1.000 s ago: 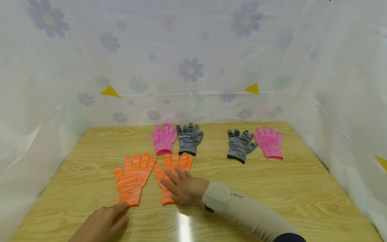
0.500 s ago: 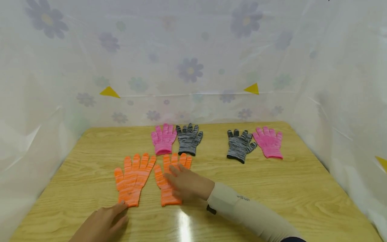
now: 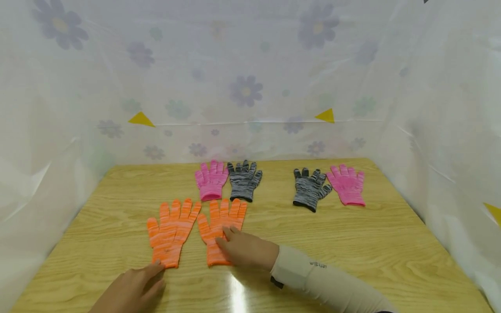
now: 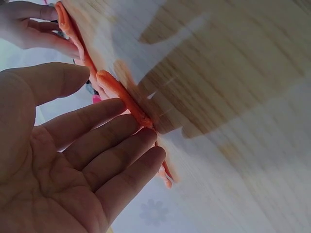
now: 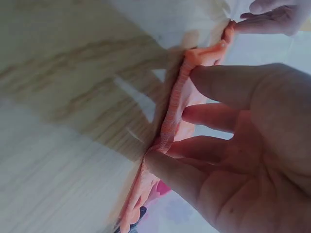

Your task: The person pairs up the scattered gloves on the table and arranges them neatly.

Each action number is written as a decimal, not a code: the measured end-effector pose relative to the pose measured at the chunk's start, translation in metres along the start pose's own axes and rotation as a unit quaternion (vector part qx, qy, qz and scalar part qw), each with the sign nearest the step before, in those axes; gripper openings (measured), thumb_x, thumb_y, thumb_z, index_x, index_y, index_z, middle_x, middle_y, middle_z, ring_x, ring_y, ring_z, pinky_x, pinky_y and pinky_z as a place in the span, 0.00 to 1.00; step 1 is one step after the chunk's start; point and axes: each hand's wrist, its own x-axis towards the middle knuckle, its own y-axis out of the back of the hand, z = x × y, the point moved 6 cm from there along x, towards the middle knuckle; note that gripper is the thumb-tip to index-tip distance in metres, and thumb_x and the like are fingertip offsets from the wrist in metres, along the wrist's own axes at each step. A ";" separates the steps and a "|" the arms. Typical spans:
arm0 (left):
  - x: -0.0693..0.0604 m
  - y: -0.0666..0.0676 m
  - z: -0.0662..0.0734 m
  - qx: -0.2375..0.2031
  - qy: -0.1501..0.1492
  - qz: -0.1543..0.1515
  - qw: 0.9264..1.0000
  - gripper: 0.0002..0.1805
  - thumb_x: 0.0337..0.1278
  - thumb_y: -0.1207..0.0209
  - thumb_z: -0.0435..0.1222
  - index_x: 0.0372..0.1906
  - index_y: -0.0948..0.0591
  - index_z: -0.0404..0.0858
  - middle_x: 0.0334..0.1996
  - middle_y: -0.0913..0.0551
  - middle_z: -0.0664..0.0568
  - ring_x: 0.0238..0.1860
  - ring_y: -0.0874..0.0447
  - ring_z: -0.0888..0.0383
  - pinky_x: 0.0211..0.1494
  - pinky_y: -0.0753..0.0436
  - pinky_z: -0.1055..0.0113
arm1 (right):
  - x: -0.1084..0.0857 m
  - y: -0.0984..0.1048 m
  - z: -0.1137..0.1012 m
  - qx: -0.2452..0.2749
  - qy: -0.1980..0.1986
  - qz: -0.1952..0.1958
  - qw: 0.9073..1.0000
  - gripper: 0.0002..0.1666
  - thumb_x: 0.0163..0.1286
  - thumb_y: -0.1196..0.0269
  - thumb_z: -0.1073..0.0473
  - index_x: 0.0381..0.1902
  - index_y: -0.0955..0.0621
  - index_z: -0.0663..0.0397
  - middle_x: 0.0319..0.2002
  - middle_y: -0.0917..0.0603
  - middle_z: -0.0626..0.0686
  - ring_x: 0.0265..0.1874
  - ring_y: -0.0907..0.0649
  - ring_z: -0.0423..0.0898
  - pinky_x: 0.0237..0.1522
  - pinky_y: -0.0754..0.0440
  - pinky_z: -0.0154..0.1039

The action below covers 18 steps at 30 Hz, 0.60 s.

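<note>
At the bottom left of the frame, the left hand has its fingers straight and slightly parted, thumb apart, fingertips at the cuff of the left orange knit glove. From the lower right comes a beige sleeve; beyond it the right hand, fingers spread and slightly bent, rests on the palm of the right orange knit glove. Both orange gloves lie flat, just beside each other, left of centre on the wood-grain table, fingers pointing away.

Farther back, near the frame's middle, a pink knit glove lies just beside a grey marled glove. Right of centre lies a second grey glove, its thumb near a second pink glove.

Behind the table hangs a flower-printed sheet bearing a left yellow triangle and a right yellow triangle.
</note>
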 end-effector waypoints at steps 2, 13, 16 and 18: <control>0.000 0.000 0.000 0.000 0.003 0.000 1.000 0.20 0.58 0.38 0.45 0.52 0.20 0.40 0.39 0.14 0.52 0.31 0.19 0.66 0.33 0.19 0.63 | -0.003 -0.001 -0.001 0.009 0.000 -0.006 1.000 0.25 0.76 0.51 0.61 0.69 0.34 0.55 0.67 0.34 0.65 0.67 0.33 0.57 0.53 0.21 0.37; -0.002 0.001 0.003 0.005 -0.045 0.024 0.999 0.20 0.57 0.37 0.43 0.50 0.19 0.35 0.41 0.14 0.49 0.36 0.14 0.57 0.37 0.17 0.60 | 0.001 0.012 -0.001 -0.016 0.042 0.090 0.995 0.13 0.71 0.43 0.55 0.52 0.24 0.48 0.43 0.23 0.50 0.40 0.24 0.43 0.42 0.22 0.34; -0.002 0.001 0.003 0.009 -0.050 0.028 0.998 0.17 0.57 0.37 0.43 0.48 0.19 0.39 0.38 0.14 0.54 0.31 0.19 0.67 0.33 0.19 0.64 | 0.004 0.013 -0.004 -0.028 0.070 0.093 0.993 0.18 0.73 0.46 0.55 0.59 0.25 0.51 0.54 0.22 0.52 0.53 0.23 0.47 0.60 0.27 0.38; -0.003 0.001 0.003 0.007 -0.053 0.028 0.998 0.15 0.57 0.37 0.43 0.47 0.19 0.40 0.35 0.15 0.56 0.28 0.23 0.70 0.31 0.21 0.66 | 0.006 0.009 -0.007 -0.038 0.083 0.066 0.994 0.25 0.75 0.48 0.53 0.67 0.30 0.53 0.64 0.27 0.54 0.64 0.28 0.50 0.68 0.34 0.40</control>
